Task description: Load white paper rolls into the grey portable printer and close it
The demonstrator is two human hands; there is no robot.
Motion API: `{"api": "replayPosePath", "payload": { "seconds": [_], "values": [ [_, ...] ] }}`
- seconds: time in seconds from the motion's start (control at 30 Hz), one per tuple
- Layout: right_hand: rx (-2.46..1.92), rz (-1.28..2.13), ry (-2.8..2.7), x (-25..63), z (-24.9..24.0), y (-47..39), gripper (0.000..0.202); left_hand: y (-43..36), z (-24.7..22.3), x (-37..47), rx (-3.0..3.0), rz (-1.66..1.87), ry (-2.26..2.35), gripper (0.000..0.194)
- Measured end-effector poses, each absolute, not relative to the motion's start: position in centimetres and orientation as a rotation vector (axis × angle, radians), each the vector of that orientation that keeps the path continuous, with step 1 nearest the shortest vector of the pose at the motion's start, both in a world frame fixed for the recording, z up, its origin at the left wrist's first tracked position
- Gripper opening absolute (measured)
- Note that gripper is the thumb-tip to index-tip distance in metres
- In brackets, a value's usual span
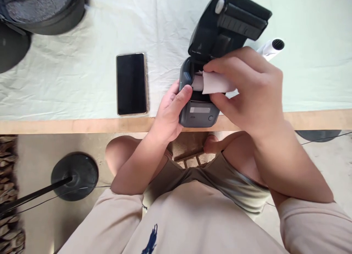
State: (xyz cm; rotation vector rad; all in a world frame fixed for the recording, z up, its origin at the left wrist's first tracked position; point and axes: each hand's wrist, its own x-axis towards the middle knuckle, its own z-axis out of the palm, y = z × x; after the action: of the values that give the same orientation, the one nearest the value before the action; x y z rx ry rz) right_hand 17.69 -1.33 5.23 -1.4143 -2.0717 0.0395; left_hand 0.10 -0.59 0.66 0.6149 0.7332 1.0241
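A dark grey portable label printer rests near the table's front edge, its black lid swung up and back. My left hand is closed around the printer's left side, thumb over the upper rim. Between the thumb and fingers of my right hand is a whitish paper roll, partly inside the printer's open compartment. The far end of the paper roll is hidden by my right hand. Just behind that hand lies a white tube-shaped thing with a dark end.
A smartphone with a dark screen lies left of the printer on the pale cloth. Black bag-like items sit at the far left. The wooden table edge runs across, and a round black stand base is on the floor.
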Motion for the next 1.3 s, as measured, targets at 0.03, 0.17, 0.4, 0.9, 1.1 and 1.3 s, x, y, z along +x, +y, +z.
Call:
{"api": "replayPosePath", "payload": {
  "seconds": [0.03,0.17,0.4,0.9,1.1,1.3],
  "values": [
    [-1.387,-0.015,-2.047,17.7,5.1,-1.5,0.021,-0.6,0.7,0.2,0.594,1.027,0.748,0.029],
    [-1.258,-0.075,-2.021,16.9,4.8,-2.4,0.016,-0.4,0.7,0.0,0.57,1.041,0.663,0.038],
    [-1.053,0.182,-1.951,16.9,4.5,-2.1,0.005,-0.4,0.2,-1.1,0.65,1.008,0.66,0.026],
    [-1.179,0.638,-1.518,18.6,1.9,0.3,0.033,-0.4,-0.4,-1.1,0.708,1.016,0.715,0.052],
    [-1.092,0.997,-1.507,17.0,1.7,-0.2,0.059,-0.8,0.6,-0.8,0.622,1.032,0.657,0.047],
    [-1.173,0.997,-1.522,16.9,1.1,-0.3,0.066,-0.6,1.6,-0.5,0.564,1.029,0.757,0.037]
  ]
}}
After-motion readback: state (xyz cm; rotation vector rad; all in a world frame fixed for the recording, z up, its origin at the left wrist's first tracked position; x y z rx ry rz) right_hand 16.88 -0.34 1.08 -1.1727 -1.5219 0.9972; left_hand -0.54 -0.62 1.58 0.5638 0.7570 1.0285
